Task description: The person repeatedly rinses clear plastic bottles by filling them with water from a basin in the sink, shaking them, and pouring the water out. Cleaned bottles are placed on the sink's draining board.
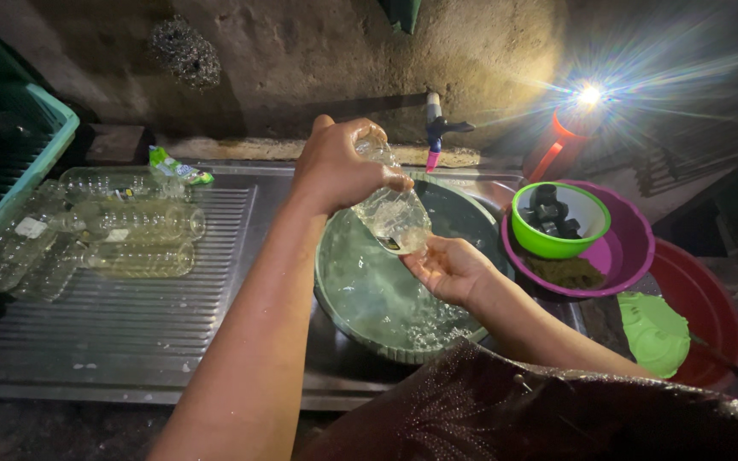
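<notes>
A dark, speckled fabric fold (506, 410) lies closest to the lens at the bottom edge, and the person's two bare forearms rise out from beside it. The left hand (339, 166) is closed around the upper part of one clear plastic bottle (393, 209), fingers and thumb wrapped round it, holding it tilted with its lower end pointing down over the basin. The right hand (448, 269) is open, palm up and cupped, touching the bottle's lower end from beneath; it grips nothing. Both hands and the bottle hang above one round green plastic basin (339, 307), which holds water with bubbles near its front rim.

On the ribbed metal draining board (130, 324) to the left lie about four clear empty bottles (134, 226) on their sides, close together; the exact count is hard to tell in the dim light. One small green sachet (177, 169) lies behind them, and one teal plastic crate (19, 162) stands at the far left.

To the right, one purple bowl (634, 243) holds one lime-green bowl (561, 224) containing several dark bottle caps, plus a dark scouring pad (567, 273). One red tub (702, 303) beside it carries a pale green lid (655, 331). One tap with a pink spout (434, 137) juts from the wall, and one red lamp (561, 145) shines brightly.
</notes>
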